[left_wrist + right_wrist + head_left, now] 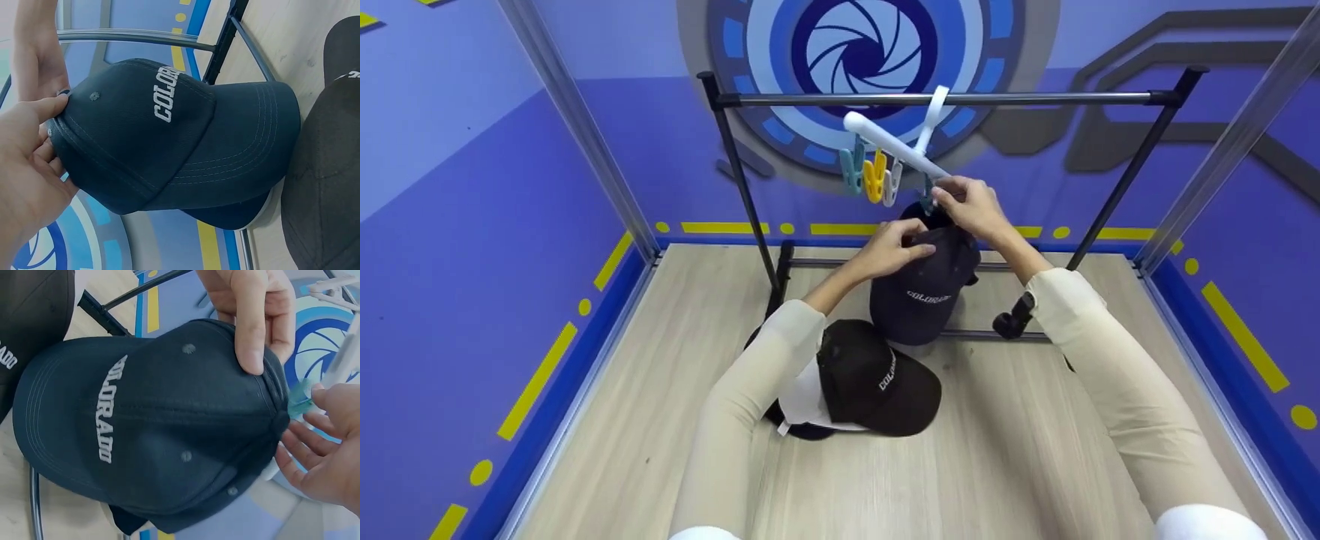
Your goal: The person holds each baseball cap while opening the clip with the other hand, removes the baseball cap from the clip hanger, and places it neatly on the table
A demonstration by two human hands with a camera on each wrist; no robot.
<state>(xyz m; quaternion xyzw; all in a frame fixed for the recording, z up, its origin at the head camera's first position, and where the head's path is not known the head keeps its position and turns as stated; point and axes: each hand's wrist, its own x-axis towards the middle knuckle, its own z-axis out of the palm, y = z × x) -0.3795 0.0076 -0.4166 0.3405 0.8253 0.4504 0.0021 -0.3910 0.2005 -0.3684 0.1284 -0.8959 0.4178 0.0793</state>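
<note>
Garment rack [1057, 98] stands on the counter [1035, 450], before the rear wall [645, 135] and between the side walls [450, 262]. Hanger [885, 141] is hooked over the rack's top bar, near its middle. Three clothespins [874, 178] hang side by side from the hanger's left part; a fourth clothespin [928, 202] sits farther right, at the right hand [975, 210]. Held cap [915, 311] is below the hanger, left hand [885, 249] at its crown. Stacked caps [855, 375] lie on the counter, in front and left of the held cap.

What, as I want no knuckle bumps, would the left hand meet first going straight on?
Beyond the dark navy fabric baseball cap it pinches, probably the right hand, up and right in the head view, though depth is unclear.
</note>
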